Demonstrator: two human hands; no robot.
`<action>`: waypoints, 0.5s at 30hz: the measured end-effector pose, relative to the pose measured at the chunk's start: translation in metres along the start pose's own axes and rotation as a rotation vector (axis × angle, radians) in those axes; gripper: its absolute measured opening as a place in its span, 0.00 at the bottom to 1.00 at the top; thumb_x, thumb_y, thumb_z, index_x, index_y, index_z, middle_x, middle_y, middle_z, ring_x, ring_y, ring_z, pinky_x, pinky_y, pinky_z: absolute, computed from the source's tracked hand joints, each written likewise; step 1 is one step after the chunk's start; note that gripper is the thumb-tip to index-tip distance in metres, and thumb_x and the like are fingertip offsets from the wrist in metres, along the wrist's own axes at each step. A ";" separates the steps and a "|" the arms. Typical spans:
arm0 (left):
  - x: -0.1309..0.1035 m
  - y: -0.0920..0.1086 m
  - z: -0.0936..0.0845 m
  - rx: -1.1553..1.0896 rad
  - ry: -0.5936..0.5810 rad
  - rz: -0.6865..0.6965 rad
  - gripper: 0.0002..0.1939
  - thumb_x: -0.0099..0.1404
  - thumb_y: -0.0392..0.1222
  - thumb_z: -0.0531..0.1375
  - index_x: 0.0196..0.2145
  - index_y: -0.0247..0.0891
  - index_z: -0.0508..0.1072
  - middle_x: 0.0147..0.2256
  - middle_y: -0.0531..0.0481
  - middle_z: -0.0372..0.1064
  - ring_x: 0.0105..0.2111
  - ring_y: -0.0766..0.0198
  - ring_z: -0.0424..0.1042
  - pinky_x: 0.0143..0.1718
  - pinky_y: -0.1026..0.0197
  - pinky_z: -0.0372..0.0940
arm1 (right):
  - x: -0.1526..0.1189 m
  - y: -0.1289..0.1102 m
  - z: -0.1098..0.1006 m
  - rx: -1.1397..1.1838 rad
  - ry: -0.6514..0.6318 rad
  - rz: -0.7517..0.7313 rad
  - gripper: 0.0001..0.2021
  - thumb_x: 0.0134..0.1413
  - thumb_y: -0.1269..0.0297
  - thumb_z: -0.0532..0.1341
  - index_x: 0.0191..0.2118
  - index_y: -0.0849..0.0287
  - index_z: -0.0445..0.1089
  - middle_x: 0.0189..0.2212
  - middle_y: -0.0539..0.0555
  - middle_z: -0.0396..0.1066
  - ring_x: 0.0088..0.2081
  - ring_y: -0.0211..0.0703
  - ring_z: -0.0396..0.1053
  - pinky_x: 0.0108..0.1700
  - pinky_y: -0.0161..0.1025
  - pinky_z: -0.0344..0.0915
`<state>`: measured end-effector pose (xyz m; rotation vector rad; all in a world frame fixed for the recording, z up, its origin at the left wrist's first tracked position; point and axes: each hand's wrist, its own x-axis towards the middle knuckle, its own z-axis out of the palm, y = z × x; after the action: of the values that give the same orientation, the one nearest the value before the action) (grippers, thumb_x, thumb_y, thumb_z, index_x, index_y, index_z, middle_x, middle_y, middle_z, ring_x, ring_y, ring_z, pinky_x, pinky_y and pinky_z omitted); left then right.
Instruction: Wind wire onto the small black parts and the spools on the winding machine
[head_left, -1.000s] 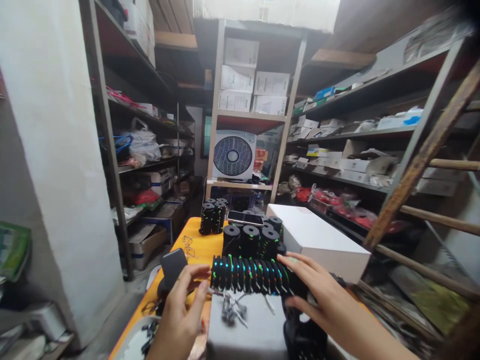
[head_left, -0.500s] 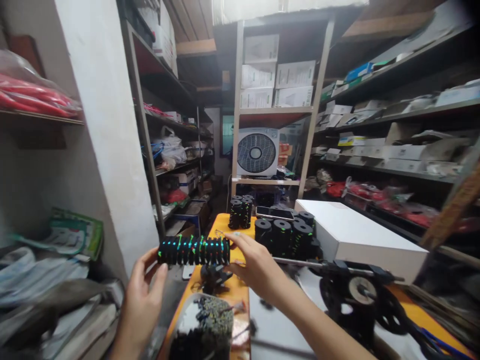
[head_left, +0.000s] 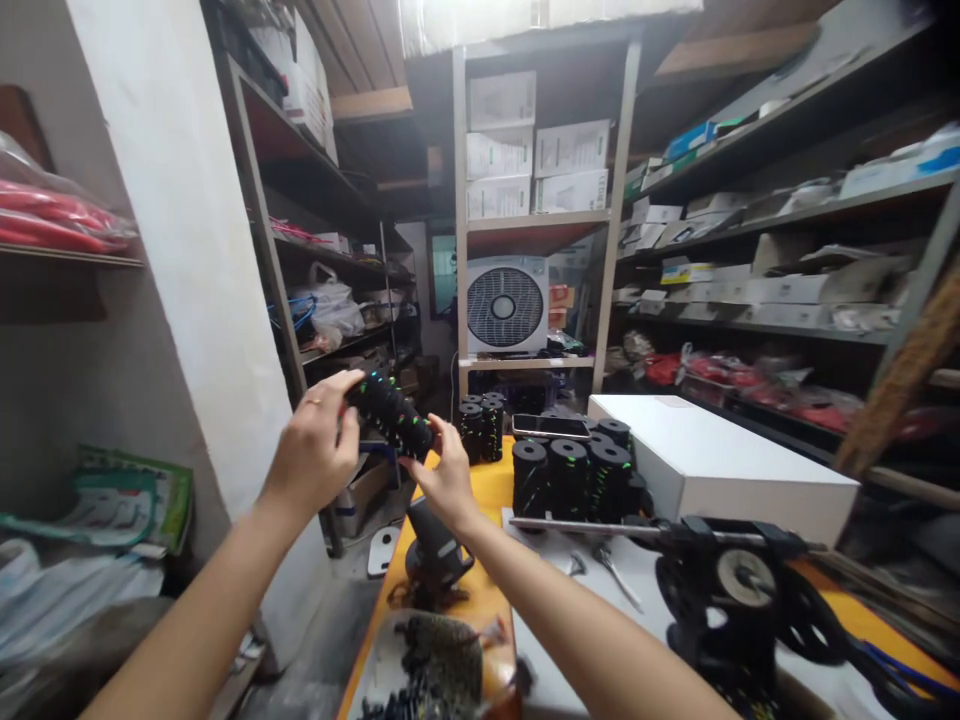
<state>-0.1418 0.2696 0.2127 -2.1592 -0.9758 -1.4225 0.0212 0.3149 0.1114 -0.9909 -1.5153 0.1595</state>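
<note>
Between my two hands is a black ribbed cylinder [head_left: 391, 412] with small green and coloured flecks, tilted with its right end lower. My left hand [head_left: 319, 430] closes on its upper left end. The fingers of my right hand [head_left: 448, 470] grip its lower right end. Several similar black cylinders [head_left: 568, 465] with a hole in the top stand upright beyond my right hand, and a phone [head_left: 551, 427] lies on them. Below my right hand a dark device [head_left: 437, 545] stands on the yellow table [head_left: 491, 490]. Near it sits a tub of small dark parts [head_left: 442, 655].
A black hand-cranked winder with a metal shaft [head_left: 742, 580] stands at the right. Behind it lies a large white box [head_left: 720, 440]. A box fan [head_left: 506, 305] sits on the central rack. Shelves with boxes [head_left: 780, 290] line the right side, and a white pillar [head_left: 180, 250] rises at left.
Both hands have lifted the cylinder, and it has turned from level to a slant with its left end up. My view has shifted slightly.
</note>
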 end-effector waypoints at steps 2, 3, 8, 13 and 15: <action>0.015 -0.008 0.030 -0.048 -0.094 0.045 0.20 0.66 0.31 0.48 0.55 0.35 0.64 0.54 0.40 0.66 0.56 0.54 0.63 0.59 0.48 0.57 | 0.009 0.022 0.000 -0.068 0.049 0.063 0.27 0.54 0.64 0.64 0.58 0.59 0.59 0.54 0.59 0.63 0.53 0.50 0.65 0.53 0.50 0.65; 0.018 -0.012 0.046 -0.075 -0.149 0.068 0.20 0.66 0.30 0.48 0.54 0.35 0.65 0.53 0.40 0.66 0.56 0.56 0.64 0.58 0.49 0.58 | 0.011 0.034 0.000 -0.106 0.069 0.101 0.23 0.57 0.63 0.62 0.57 0.59 0.60 0.54 0.59 0.63 0.52 0.51 0.65 0.52 0.52 0.65; 0.015 -0.018 0.122 -0.196 -0.400 0.145 0.16 0.68 0.38 0.56 0.52 0.37 0.67 0.53 0.42 0.67 0.52 0.53 0.67 0.52 0.44 0.64 | 0.003 0.093 -0.002 -0.297 0.080 0.302 0.17 0.62 0.61 0.59 0.53 0.60 0.64 0.51 0.58 0.66 0.48 0.48 0.69 0.47 0.50 0.68; 0.006 -0.022 0.175 -0.260 -0.532 0.133 0.16 0.67 0.43 0.57 0.51 0.38 0.68 0.51 0.43 0.67 0.46 0.56 0.71 0.46 0.47 0.68 | -0.005 0.131 -0.007 -0.474 -0.015 0.469 0.16 0.62 0.61 0.59 0.53 0.60 0.65 0.50 0.57 0.67 0.46 0.47 0.69 0.46 0.49 0.69; 0.003 -0.025 0.190 -0.277 -0.561 0.128 0.16 0.67 0.43 0.57 0.51 0.38 0.68 0.51 0.43 0.67 0.46 0.56 0.71 0.46 0.47 0.68 | -0.006 0.140 -0.007 -0.547 -0.049 0.533 0.16 0.62 0.61 0.59 0.52 0.60 0.65 0.50 0.57 0.67 0.46 0.46 0.69 0.46 0.49 0.69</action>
<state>-0.0371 0.4093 0.1340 -2.8576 -0.8242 -0.9474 0.0934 0.3948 0.0221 -1.8341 -1.3302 0.1476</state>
